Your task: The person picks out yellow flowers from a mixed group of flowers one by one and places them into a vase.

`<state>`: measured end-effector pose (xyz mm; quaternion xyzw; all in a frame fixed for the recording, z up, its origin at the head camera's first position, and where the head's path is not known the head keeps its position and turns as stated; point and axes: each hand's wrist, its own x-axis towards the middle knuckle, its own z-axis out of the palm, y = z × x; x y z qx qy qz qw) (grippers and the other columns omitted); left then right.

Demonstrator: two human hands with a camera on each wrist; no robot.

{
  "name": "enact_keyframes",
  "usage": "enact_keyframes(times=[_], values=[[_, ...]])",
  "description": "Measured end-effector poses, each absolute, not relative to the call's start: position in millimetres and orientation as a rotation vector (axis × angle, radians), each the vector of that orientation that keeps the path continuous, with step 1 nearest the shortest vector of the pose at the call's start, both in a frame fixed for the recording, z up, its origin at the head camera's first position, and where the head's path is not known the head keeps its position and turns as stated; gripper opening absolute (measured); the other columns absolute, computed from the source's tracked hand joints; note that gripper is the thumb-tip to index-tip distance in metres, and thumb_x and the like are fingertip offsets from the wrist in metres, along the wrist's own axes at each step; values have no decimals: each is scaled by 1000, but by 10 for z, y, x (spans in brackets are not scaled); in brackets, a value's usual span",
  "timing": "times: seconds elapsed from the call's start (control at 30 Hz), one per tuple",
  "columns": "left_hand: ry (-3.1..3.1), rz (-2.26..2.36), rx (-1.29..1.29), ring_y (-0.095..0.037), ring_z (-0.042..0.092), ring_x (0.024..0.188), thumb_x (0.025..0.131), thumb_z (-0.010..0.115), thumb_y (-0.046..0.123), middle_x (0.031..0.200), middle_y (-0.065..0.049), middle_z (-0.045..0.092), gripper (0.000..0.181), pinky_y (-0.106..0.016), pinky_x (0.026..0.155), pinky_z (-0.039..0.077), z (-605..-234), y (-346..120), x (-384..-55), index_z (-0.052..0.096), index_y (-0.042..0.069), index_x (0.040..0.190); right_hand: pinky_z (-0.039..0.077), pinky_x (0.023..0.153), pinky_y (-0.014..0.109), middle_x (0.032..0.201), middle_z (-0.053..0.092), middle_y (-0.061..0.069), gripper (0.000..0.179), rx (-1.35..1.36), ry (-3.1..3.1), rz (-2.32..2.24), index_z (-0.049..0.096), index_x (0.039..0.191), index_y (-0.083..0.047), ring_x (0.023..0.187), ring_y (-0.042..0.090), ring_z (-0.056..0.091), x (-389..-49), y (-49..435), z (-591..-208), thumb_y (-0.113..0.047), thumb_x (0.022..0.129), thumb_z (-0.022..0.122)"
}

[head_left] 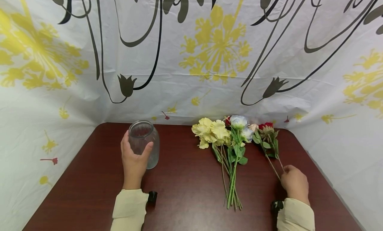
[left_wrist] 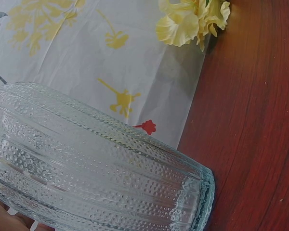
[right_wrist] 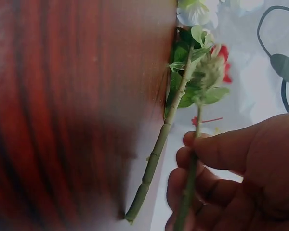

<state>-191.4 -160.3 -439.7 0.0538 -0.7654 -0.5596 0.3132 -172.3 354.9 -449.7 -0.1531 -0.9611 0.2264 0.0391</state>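
My left hand (head_left: 133, 163) grips a clear glass vase (head_left: 154, 149), thumb on the near side and fingers around the left side. The vase appears upright on the table at the left, and dotted ribs show on its glass (left_wrist: 101, 154) in the left wrist view. At the right, my right hand (head_left: 295, 182) pinches the thin stem of a red flower (right_wrist: 223, 62) between thumb and fingers. Beside that stem, apart from the fingers, lies a second, thicker stem (right_wrist: 156, 149) with green leaves. A pale pink bloom (head_left: 253, 127) sits near the red one.
Yellow flowers (head_left: 210, 129) and pale blue-white flowers (head_left: 238, 122) lie in a bunch on the dark red-brown table (head_left: 185, 177), stems toward me. A white patterned cloth (head_left: 167, 64) hangs behind the table and along both sides.
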Motion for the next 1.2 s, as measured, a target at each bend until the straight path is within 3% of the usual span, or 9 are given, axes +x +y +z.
enact_keyframes(times=[0.1,0.47,0.77,1.0,1.2], values=[[-2014,-1475,138,-26,31,138,82,81,37,154,-4,29,92,-66,106,25,-4397,-1604,-1917,27,23,156,42,85,63,114,57,38,35,-448,-2979,704,55,119,14,102,59,51,-1733,3570,-4510,-2,89,44],[-2018,-1482,148,-26,30,139,82,81,37,155,-5,29,93,-66,106,25,-4394,-1606,-1916,27,23,156,42,85,63,116,54,41,46,-415,-2965,740,50,123,18,104,58,51,-1754,3522,-4484,-21,100,49],[-2010,-1475,133,-26,30,139,82,82,35,155,-5,29,93,-65,107,25,-4380,-1608,-1912,27,21,156,44,84,59,122,57,33,48,-331,-2879,893,53,129,8,108,49,53,-1773,3175,-4263,-32,104,47],[-2007,-1474,127,-26,30,139,82,81,35,154,-5,29,92,-65,107,25,-4389,-1611,-1918,28,22,156,46,71,48,104,64,21,35,-201,-2894,911,60,118,1,87,34,59,-1804,2811,-4189,-30,103,52],[-2017,-1480,143,-27,30,139,82,81,37,155,-4,29,92,-66,106,25,-4396,-1609,-1921,27,23,156,43,60,39,91,65,11,25,-122,-2926,926,62,110,-2,70,23,55,-1836,2549,-4214,-24,101,56]])
